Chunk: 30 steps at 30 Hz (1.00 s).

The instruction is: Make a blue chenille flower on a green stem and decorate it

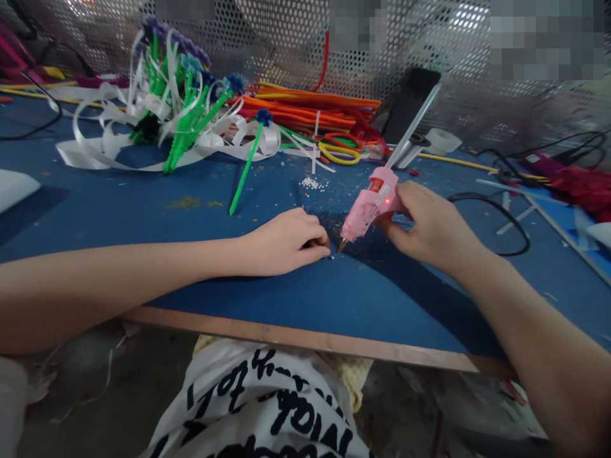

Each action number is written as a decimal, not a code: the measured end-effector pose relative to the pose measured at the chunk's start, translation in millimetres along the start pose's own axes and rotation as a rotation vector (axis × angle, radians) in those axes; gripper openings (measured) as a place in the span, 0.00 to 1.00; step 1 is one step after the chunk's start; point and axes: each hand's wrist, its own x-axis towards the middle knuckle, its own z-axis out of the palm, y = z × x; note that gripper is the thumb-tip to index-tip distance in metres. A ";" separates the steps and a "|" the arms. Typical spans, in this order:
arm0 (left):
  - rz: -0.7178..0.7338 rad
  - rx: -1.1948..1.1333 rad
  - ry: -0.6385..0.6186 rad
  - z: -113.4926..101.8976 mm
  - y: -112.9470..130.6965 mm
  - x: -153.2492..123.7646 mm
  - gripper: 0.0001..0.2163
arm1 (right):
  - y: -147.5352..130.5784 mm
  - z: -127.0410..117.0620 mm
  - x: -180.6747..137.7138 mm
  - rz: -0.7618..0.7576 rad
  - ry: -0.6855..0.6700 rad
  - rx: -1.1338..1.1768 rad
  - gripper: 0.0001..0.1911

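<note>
My right hand grips a pink hot glue gun with a clear glue stick poking out of its back; its nozzle points down and left at the blue table. Just left of the nozzle, my left hand rests on the table with its fingers curled and pinched together. What they pinch is too small to make out. Tiny white beads lie scattered beyond both hands.
At the back lie green pipe-cleaner stems with blue tips in white ribbon, an orange pipe-cleaner pile and a yellow loop. A black cable curls at right. The table's wooden edge runs near me.
</note>
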 end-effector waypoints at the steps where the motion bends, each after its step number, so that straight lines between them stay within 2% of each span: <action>1: -0.001 -0.003 0.004 0.1 0.0 -0.1 0.09 | -0.5 0.4 0.1 0.011 -0.014 0.005 0.09; 11: 0.000 -0.019 0.006 0.6 -0.5 0.0 0.09 | -2.8 1.6 1.4 0.101 -0.114 0.044 0.05; 25: 0.006 -0.033 -0.005 0.1 -0.9 -0.4 0.09 | -0.7 4.3 0.6 0.028 -0.071 0.065 0.04; 30: 0.006 -0.035 0.000 0.7 -1.4 -0.6 0.09 | -0.7 4.5 0.0 0.050 -0.092 0.059 0.03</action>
